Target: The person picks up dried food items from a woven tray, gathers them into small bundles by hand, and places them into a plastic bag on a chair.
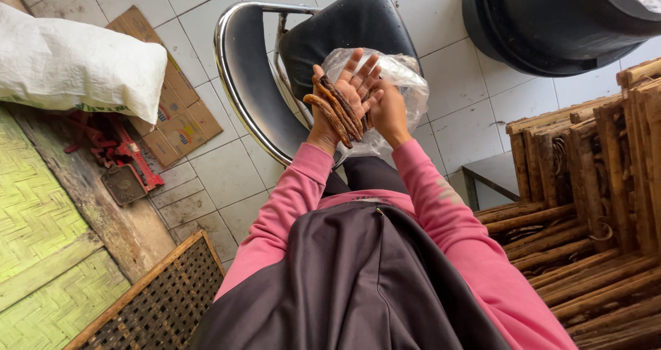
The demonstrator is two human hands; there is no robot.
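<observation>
at centre frame, the left hand [342,96] is lying palm up, fingers [363,71] spread, bearing about four long brown dried pods [335,110]. the right hand [389,112] is cupping one clear plastic bag [403,74] from beneath; its fingers are hidden, so their state cannot be told. one black chair [261,81] is standing below; one white sack [76,64] is lying at upper left.
</observation>
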